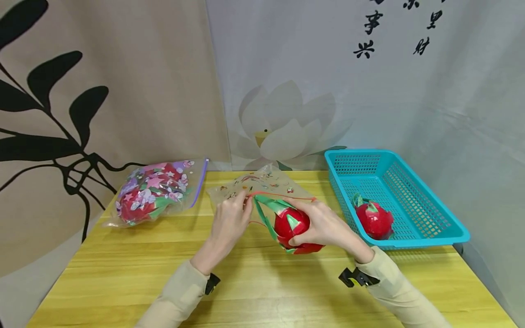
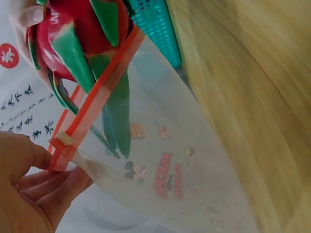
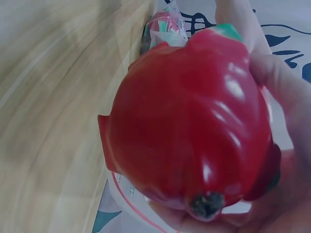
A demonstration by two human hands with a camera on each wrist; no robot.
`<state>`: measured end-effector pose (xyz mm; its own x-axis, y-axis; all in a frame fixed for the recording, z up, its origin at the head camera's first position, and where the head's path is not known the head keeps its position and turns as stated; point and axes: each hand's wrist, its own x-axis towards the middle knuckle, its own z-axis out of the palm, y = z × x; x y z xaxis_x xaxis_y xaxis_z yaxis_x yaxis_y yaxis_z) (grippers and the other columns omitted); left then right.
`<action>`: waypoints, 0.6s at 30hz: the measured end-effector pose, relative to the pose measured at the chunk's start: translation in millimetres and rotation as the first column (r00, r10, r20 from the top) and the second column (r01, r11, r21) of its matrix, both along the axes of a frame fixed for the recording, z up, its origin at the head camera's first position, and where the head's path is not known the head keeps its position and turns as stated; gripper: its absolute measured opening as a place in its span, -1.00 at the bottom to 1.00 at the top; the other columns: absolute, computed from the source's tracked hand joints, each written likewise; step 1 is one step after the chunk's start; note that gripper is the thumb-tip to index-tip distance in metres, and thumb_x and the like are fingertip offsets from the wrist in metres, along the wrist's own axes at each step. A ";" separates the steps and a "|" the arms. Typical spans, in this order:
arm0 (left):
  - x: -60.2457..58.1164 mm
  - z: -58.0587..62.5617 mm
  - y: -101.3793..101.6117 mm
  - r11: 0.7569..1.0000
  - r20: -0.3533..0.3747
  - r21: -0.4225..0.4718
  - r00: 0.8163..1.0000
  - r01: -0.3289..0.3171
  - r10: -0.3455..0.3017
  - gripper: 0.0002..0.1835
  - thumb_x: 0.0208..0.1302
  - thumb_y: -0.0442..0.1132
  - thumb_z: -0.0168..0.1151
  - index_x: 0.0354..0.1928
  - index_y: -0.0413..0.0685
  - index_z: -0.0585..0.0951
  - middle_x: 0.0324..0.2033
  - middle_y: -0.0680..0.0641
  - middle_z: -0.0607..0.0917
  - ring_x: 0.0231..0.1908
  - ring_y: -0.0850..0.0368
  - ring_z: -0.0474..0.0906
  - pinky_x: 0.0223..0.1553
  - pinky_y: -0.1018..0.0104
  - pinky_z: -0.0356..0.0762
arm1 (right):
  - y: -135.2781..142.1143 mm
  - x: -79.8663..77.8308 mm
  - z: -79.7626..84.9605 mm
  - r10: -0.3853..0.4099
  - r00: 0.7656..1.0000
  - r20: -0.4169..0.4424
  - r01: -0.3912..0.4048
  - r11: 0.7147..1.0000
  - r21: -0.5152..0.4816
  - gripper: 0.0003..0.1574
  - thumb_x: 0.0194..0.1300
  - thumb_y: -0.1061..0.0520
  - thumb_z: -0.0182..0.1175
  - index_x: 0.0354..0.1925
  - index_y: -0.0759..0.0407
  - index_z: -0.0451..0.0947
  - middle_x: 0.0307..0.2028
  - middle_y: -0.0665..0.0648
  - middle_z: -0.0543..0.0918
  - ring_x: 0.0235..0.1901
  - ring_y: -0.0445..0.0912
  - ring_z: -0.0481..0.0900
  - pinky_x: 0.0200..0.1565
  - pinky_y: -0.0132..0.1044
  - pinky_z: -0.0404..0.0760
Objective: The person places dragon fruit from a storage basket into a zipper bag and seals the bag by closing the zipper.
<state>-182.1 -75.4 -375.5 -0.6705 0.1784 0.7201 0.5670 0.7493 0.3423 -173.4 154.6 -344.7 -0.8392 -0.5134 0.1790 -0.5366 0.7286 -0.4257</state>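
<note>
My right hand [image 1: 321,221] grips a red dragon fruit [image 1: 292,223] with green leaf tips, its thumb across the near side. In the right wrist view the fruit's [image 3: 189,126] smooth red end and dark stub fill the picture. My left hand [image 1: 234,216] pinches the orange-edged mouth of a clear zip bag [image 1: 262,181] by its slider end. In the left wrist view the bag [image 2: 160,145] hangs open, printed with cartoon figures, and the dragon fruit's [image 2: 80,39] long green leaves reach inside it. The red body is still at the opening.
A blue plastic basket [image 1: 430,200] at the right holds another dragon fruit [image 1: 374,221]. At the back left lies a purple-edged zip bag [image 1: 157,191] with red and green fruit inside. All stand on a wooden table [image 1: 262,291] before a printed curtain.
</note>
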 end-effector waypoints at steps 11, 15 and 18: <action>6.3 -4.6 0.2 0.999 -0.013 -0.047 1.000 0.024 -0.024 -0.94 0.20 -0.44 0.19 -0.41 -0.32 0.56 -0.72 -0.10 0.63 -0.85 0.36 0.22 -0.82 0.72 0.07 | -4.1 -4.4 0.3 -0.133 0.986 0.103 0.139 0.989 -0.048 0.06 -0.18 -0.12 0.47 0.32 -0.10 0.29 -0.07 0.16 0.65 -0.15 0.03 0.60 -0.31 -0.19 0.71; 9.0 -8.3 0.0 0.995 -0.027 -0.094 0.999 0.023 -0.026 -0.93 0.17 -0.43 0.22 -0.43 -0.30 0.54 -0.81 -0.02 0.51 -0.85 0.40 0.10 -0.82 0.72 -0.04 | -4.4 -6.6 1.1 -0.192 0.967 0.171 0.206 0.976 -0.072 0.04 -0.15 -0.11 0.47 0.29 -0.01 0.26 -0.03 0.20 0.64 -0.07 0.09 0.59 -0.26 -0.09 0.72; 10.2 -11.2 -0.2 0.993 -0.032 -0.117 0.999 0.023 -0.027 -0.93 0.15 -0.43 0.25 -0.43 -0.28 0.55 -0.80 0.00 0.52 -0.85 0.38 0.14 -0.82 0.73 -0.04 | -3.4 -9.1 1.1 -0.219 0.952 0.212 0.242 0.966 -0.091 0.04 -0.12 -0.10 0.46 0.28 0.07 0.22 0.02 0.23 0.62 -0.01 0.13 0.57 -0.22 -0.04 0.72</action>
<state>-171.9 -75.6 -386.8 -0.6408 0.2789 0.7152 0.5959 0.7681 0.2343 -182.5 151.2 -343.5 -0.9568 -0.2874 0.0434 -0.2560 0.7626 -0.5941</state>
